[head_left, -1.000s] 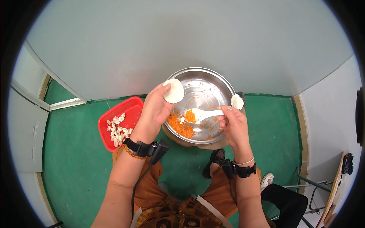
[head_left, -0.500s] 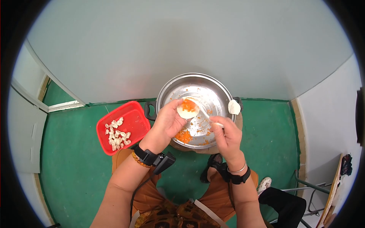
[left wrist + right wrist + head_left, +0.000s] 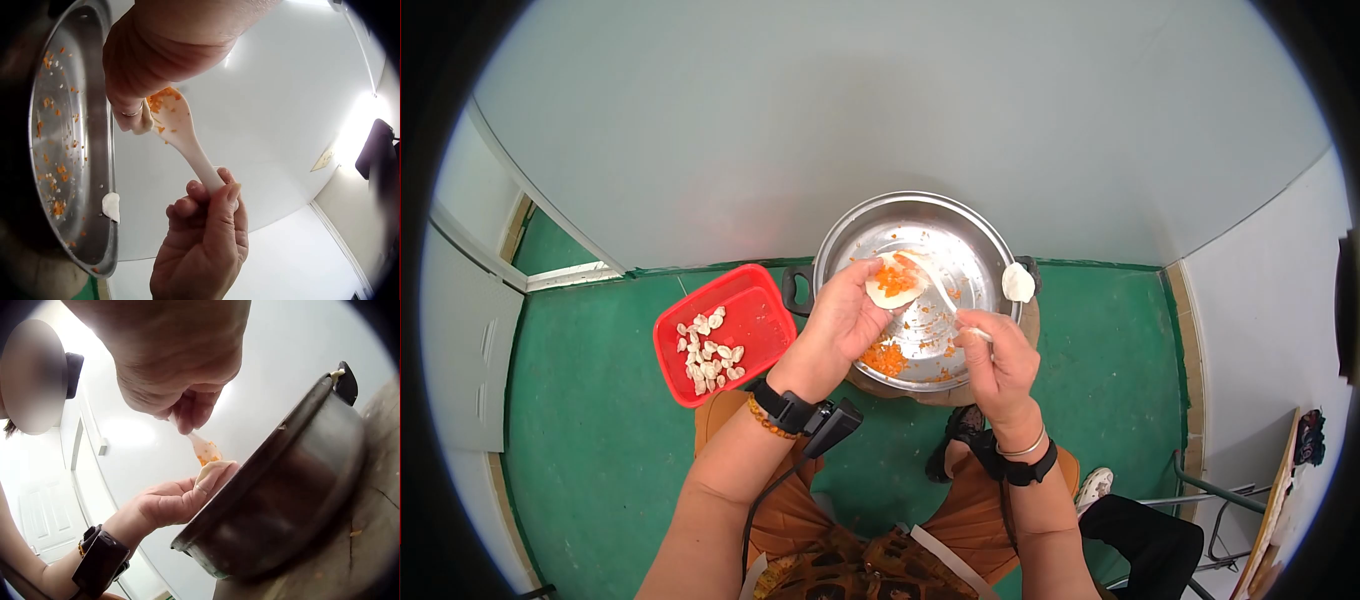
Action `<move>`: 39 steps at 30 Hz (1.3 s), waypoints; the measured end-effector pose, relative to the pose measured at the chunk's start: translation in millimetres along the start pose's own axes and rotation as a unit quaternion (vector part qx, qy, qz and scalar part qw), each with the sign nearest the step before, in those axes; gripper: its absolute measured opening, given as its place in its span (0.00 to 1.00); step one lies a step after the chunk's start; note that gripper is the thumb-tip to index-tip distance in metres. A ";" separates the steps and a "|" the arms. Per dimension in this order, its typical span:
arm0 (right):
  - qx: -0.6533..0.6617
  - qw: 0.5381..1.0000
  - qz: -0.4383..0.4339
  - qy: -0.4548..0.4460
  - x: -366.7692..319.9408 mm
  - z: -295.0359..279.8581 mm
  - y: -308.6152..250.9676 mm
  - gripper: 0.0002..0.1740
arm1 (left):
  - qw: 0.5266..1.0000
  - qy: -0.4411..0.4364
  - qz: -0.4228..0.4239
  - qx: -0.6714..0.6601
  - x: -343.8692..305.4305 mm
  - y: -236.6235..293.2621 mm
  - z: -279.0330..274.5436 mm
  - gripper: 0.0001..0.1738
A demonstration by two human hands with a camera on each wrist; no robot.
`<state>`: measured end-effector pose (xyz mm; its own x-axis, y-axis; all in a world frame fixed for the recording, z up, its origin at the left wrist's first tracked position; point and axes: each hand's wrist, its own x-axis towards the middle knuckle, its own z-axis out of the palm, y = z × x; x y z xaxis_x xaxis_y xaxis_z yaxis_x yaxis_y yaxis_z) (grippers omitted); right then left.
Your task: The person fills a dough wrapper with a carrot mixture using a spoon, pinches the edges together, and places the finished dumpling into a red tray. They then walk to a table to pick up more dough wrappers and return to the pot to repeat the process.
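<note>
My left hand point(image 3: 843, 318) holds a round, pale dumpling wrapper point(image 3: 888, 303) over the left side of a wide steel pan point(image 3: 970, 235), thumb at its edge. Chopped orange filling point(image 3: 892, 280) sits on the wrapper. In my right hand point(image 3: 1004, 368), thumb and fingers pinch the handle of a white plastic spoon point(image 3: 197, 156). Its head, smeared with orange bits, meets the wrapper in the left wrist view. More orange filling point(image 3: 884, 360) lies at the pan's near left side.
A stack of pale wrappers point(image 3: 1018, 283) sits on the pan's right handle. Left of the pan, a red plastic basin point(image 3: 766, 325) holds several small shaped dumplings point(image 3: 708, 350). The pan stands on a wooden stump point(image 3: 930, 396) near the wall. Another person's leg point(image 3: 1150, 540) is at lower right.
My right hand carried filling on the spoon from the pan to the wrapper, while my left hand moved the wrapper right and down. Since half a second ago, the filling lies more spread over the wrapper.
</note>
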<state>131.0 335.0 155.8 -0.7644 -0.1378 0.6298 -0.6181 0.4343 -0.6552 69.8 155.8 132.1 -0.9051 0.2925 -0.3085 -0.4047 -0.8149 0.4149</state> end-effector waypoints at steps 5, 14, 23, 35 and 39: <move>0.109 0.988 0.095 0.054 -1.9 -0.6 5.9 0.09 | 1.000 -0.010 -0.002 0.025 0.4 1.1 -0.9 0.17; 0.094 0.970 0.224 0.005 0.8 -12.2 9.1 0.10 | 0.991 0.058 0.109 0.044 -6.3 28.2 9.9 0.16; 0.046 0.970 0.192 -0.140 -7.0 13.0 -0.7 0.09 | 0.993 0.043 0.101 0.039 -5.3 30.9 8.4 0.16; 0.221 0.909 0.352 -0.044 0.6 -0.6 15.4 0.12 | 0.993 0.053 0.093 0.041 -6.4 29.6 7.4 0.17; 0.233 0.918 0.320 0.012 7.1 -11.5 11.7 0.12 | 0.996 0.032 0.076 0.020 -1.9 22.6 1.7 0.17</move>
<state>120.4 349.4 157.4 -0.9976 0.0350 0.0596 -0.0599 -0.0087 -0.9982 62.1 137.8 143.5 -0.9467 0.1329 -0.2933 -0.2693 -0.8263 0.4947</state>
